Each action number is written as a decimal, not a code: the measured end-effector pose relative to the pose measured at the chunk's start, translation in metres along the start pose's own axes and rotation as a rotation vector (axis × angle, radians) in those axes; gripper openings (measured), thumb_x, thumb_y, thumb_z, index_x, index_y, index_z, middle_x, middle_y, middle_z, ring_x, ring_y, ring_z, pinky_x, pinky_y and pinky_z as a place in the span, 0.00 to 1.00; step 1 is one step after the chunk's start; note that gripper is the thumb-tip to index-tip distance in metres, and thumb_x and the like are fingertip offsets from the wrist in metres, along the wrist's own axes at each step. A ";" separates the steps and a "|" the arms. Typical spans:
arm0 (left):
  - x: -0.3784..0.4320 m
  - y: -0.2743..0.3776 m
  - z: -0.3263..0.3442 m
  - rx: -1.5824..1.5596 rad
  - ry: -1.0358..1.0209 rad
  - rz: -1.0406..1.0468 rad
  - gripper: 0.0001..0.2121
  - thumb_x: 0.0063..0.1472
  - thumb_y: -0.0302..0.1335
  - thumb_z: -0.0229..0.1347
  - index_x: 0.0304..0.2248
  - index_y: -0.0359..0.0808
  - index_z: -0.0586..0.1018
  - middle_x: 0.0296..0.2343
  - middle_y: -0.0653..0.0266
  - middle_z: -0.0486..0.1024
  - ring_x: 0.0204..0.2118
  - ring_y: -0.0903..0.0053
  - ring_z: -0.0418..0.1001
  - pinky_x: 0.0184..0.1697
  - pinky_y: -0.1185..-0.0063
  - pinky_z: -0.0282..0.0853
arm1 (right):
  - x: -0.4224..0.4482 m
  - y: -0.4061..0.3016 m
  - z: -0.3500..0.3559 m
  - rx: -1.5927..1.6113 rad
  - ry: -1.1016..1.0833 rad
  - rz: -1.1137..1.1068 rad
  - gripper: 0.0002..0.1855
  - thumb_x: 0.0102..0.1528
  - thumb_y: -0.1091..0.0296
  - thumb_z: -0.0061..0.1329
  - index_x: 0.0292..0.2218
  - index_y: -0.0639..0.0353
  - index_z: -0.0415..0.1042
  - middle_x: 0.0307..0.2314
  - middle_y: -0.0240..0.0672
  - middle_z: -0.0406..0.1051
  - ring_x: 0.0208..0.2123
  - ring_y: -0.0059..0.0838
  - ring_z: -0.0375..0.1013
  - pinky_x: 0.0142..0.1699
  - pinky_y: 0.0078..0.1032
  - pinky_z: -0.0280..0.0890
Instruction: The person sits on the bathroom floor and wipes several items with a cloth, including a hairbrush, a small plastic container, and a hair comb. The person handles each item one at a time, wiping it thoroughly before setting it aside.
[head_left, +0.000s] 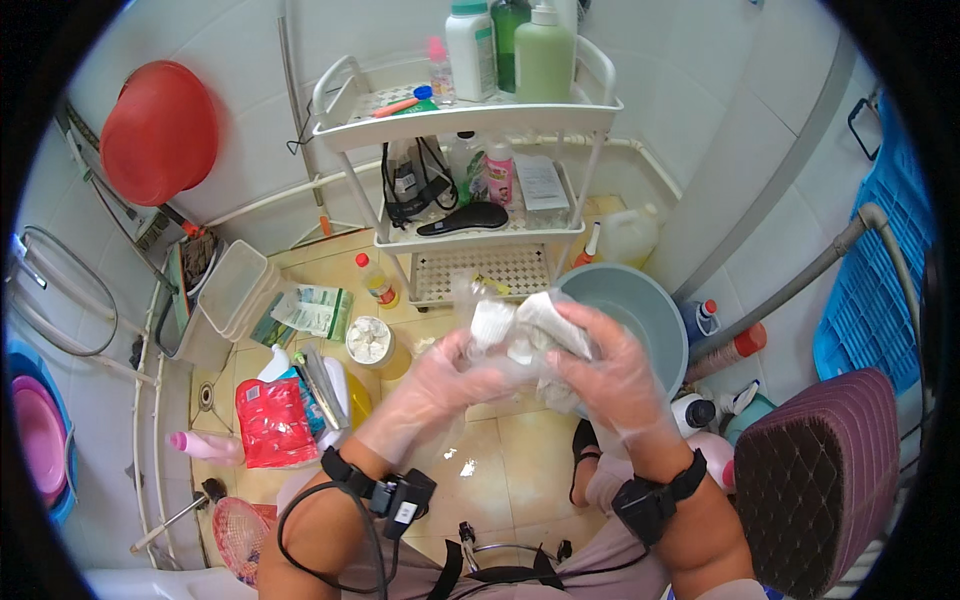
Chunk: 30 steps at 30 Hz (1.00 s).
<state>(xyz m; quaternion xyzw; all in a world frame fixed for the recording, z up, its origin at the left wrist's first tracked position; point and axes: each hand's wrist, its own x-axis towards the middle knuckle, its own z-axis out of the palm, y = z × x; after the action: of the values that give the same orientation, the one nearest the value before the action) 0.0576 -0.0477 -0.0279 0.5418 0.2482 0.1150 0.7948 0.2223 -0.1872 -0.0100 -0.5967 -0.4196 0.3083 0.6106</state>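
Note:
Both my hands wear clear disposable plastic gloves and meet in mid-air in front of the white rolling cart (469, 129). My left hand (461, 379) grips a crumpled clear plastic bag (469, 289) with white material pressed against it. In my right hand (619, 364) is a folded white cloth (555, 322), its lower part hanging damp-looking below the fingers. Whether the cloth lies wholly or partly inside the bag, I cannot tell. Behind my right hand a grey-blue plastic basin (626, 289) stands on the floor, partly covered by that hand.
Left on the tiled floor are a tub of white pieces (370, 341), a small yellow bottle (377, 280), a red pouch (276, 422) and a pink bottle (206, 448). A grey pipe rail (787, 281) and a quilted purple cushion (814, 480) stand right. Wet spots mark the floor (480, 487).

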 end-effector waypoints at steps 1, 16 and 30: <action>0.005 -0.004 -0.002 -0.011 -0.030 0.057 0.23 0.55 0.28 0.65 0.49 0.36 0.73 0.44 0.67 0.74 0.45 0.77 0.74 0.48 0.75 0.72 | -0.002 -0.001 0.002 0.050 -0.005 0.024 0.27 0.54 0.78 0.53 0.55 0.64 0.66 0.46 0.36 0.72 0.47 0.23 0.70 0.53 0.23 0.65; 0.005 0.005 -0.017 -0.006 0.023 0.092 0.17 0.64 0.34 0.56 0.48 0.34 0.74 0.41 0.63 0.77 0.42 0.77 0.75 0.46 0.76 0.72 | 0.014 -0.014 0.001 0.355 0.291 0.190 0.23 0.52 0.76 0.47 0.51 0.67 0.67 0.41 0.36 0.73 0.40 0.26 0.74 0.48 0.23 0.69; 0.010 -0.003 -0.004 0.393 -0.043 0.336 0.30 0.66 0.47 0.50 0.58 0.33 0.62 0.52 0.62 0.68 0.52 0.68 0.69 0.54 0.69 0.65 | 0.017 0.000 0.007 0.230 0.137 0.183 0.28 0.55 0.65 0.58 0.53 0.68 0.66 0.43 0.38 0.73 0.42 0.22 0.72 0.48 0.22 0.68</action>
<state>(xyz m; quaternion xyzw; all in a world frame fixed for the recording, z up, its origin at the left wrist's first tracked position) 0.0637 -0.0414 -0.0342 0.7216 0.1552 0.1834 0.6493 0.2238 -0.1692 -0.0082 -0.5781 -0.2830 0.3673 0.6714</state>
